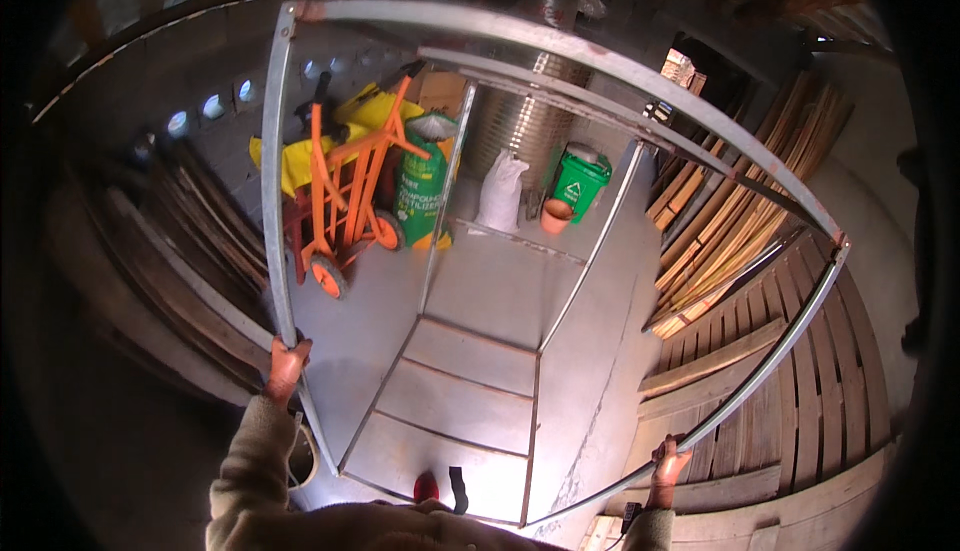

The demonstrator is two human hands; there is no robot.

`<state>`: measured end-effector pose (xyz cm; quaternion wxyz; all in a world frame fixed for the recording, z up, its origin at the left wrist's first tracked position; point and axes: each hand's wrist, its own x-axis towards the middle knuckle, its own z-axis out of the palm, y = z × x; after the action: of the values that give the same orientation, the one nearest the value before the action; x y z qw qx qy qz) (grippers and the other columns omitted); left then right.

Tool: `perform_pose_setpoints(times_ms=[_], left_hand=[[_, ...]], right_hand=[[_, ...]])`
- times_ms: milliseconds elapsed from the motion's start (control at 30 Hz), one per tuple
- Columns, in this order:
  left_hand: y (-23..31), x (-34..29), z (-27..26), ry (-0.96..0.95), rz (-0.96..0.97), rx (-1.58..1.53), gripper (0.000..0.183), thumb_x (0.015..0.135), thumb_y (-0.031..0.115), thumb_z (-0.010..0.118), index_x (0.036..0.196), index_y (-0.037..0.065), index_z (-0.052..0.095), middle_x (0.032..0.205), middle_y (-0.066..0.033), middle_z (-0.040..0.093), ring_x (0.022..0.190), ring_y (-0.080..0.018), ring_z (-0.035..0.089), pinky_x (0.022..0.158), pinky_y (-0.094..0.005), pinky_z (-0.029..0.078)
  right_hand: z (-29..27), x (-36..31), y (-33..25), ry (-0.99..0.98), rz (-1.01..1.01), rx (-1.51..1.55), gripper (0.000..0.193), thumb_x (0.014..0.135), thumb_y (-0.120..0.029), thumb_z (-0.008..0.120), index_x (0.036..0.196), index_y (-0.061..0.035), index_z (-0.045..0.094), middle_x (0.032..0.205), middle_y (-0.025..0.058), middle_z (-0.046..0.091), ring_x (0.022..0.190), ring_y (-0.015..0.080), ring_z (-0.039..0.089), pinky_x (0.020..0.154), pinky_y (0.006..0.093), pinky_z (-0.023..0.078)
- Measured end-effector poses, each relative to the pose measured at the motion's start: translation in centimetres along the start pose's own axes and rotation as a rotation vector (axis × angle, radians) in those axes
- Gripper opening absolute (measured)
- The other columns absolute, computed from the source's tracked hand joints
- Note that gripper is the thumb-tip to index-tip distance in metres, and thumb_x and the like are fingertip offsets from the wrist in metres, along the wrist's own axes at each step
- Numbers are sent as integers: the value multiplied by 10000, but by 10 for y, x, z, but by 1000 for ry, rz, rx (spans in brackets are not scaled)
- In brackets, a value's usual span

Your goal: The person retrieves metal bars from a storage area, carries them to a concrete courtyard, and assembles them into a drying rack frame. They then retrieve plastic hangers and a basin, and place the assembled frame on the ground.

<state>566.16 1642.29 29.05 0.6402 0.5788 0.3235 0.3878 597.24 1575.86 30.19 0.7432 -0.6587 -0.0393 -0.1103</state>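
A large grey metal frame [277,171] of square tubes, with rust spots at its corners, stands around the space before me. My left hand [286,366] is closed around its left near post. On the right, my right hand [670,463] grips the other near post, which looks curved at the rim of the picture. Thin crossbars [455,381] join the frame's lower part close to the floor. The tip of a red shoe [427,487] shows below, inside the frame's base.
Beyond the frame stand an orange hand truck [345,186], a green sack [420,191], a white sack [502,191], a green bin [580,183], an orange-brown pot [556,216] and a ribbed metal tank [520,116]. Wooden strips [745,211] and slatted panels [800,351] lean at right; boards [180,281] at left.
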Motion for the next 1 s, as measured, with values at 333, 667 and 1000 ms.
perform_pose_setpoints(times_ms=[333,667,1000], left_hand=[[-5,-56,-89,16,37,-69,161,768,22,601,679,83,482,544,8,450,432,-86,420,403,-254,306],[15,-144,-159,6,-77,-105,189,790,0,595,682,99,476,560,45,395,453,-69,357,432,-246,274],[16,-270,-143,-104,-26,-70,90,759,1,546,740,63,483,574,9,447,461,-86,399,438,-237,302]], right_hand=[[-23,-130,-65,-14,-77,-67,208,863,-71,560,731,-103,403,528,-15,358,417,83,326,379,261,293],[-78,-246,-107,-42,-30,-81,147,886,-111,572,820,-108,441,612,-25,373,450,69,321,400,238,285],[-207,-297,-89,10,-13,15,180,890,-90,547,767,-107,417,571,-31,327,453,69,300,405,237,266]])
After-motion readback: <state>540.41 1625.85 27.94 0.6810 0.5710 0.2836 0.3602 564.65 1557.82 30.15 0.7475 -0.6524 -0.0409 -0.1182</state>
